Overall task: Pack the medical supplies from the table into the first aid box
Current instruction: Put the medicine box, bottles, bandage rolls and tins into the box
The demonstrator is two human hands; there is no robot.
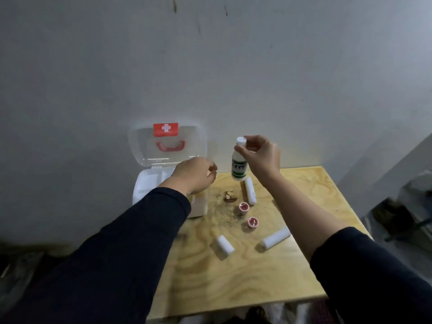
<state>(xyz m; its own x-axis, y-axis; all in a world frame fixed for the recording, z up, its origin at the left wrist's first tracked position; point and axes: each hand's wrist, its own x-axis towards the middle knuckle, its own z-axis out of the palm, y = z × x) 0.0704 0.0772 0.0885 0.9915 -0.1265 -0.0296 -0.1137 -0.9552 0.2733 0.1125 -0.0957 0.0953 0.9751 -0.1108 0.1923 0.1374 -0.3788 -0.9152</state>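
Bottle (238, 166) hangs above the counter's (268, 272) far edge, pinched by its cap in the right hand (263, 157); left hand (194, 175), loosely curled and holding nothing, hovers over the open first aid box (149, 183).

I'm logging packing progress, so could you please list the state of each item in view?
First aid box: lid open.
Bottle: capped, held aloft by right hand.
Left hand: empty, over box.
Three gauze rolls: lying unpacked.
Two red-lidded jars: closed, unpacked.
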